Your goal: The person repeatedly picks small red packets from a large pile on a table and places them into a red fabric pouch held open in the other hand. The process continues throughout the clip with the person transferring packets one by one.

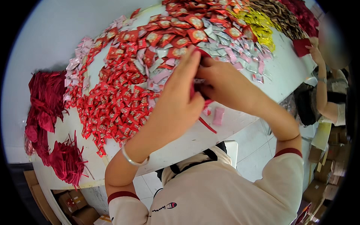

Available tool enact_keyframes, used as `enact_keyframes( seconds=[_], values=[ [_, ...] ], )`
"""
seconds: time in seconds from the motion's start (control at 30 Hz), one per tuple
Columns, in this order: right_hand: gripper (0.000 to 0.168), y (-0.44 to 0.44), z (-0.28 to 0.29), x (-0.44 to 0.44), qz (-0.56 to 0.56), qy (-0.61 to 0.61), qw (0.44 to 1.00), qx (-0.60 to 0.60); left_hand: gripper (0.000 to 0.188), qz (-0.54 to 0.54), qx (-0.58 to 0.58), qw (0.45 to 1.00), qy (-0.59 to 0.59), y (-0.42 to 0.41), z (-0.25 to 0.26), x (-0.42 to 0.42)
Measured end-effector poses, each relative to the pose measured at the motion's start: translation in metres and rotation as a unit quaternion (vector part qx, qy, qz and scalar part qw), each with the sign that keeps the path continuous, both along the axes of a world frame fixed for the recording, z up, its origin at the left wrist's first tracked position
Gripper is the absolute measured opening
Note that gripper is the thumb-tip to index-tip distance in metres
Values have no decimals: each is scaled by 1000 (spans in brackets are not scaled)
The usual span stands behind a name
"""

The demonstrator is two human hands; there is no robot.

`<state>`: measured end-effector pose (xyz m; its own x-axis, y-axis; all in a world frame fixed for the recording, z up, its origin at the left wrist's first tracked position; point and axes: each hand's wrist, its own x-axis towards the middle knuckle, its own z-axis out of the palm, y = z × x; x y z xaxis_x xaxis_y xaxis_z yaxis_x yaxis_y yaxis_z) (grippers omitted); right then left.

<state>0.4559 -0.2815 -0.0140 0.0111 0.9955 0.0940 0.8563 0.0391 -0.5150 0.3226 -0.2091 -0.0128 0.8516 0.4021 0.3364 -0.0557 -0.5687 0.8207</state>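
Note:
My left hand [181, 94] is closed around a dark red cloth pouch [204, 52], mostly hidden behind my fingers. A red ribbon end [208, 125] hangs below it. My right hand [225, 83] is bent in at the pouch from the right, with a small pale wrapped packet [199, 81] showing between its fingers. How deep those fingers reach is hidden. Under and beyond both hands lie small red-wrapped sweets [112, 104], larger red packets [180, 42] and white and pink packets [222, 42]. One pink packet [218, 116] lies apart near the table edge.
Dark red pouches are piled on the left of the white table [242, 118], in a large stack [46, 98] and a smaller bunch [67, 161]. Yellow packets [257, 25] and brown ones [278, 17] lie far right. A person's hand [316, 52] holds a red pouch [301, 47]. Cardboard boxes [315, 191] stand lower right.

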Motion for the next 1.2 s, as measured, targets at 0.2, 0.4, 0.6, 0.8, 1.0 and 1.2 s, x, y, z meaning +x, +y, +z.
enact_keyframes(
  seconds=[0.2, 0.4, 0.6, 0.8, 1.0, 1.2],
  values=[
    [17, 4, 27, 57, -20, -158, 917, -367, 61, -57, -32, 997, 46, -36, -1, 62],
    [15, -36, 44, 100, -327, 292, 844, -308, 65, -80, -83, 993, -16, -56, -16, 110],
    [20, -72, 64, 139, -329, 224, 853, -338, 66, -86, -141, 985, -41, -80, -21, 160],
    [39, -68, 37, 185, -202, -285, 818, -457, 66, -77, -163, 979, -99, -127, -29, 194],
    [27, -69, 65, 188, -191, 97, 945, -248, 40, 15, -277, 924, -262, -100, -37, 230],
    [25, -88, 30, 244, -186, -156, 945, -220, 36, -149, -115, 940, -283, -84, 3, 163]
  ],
)
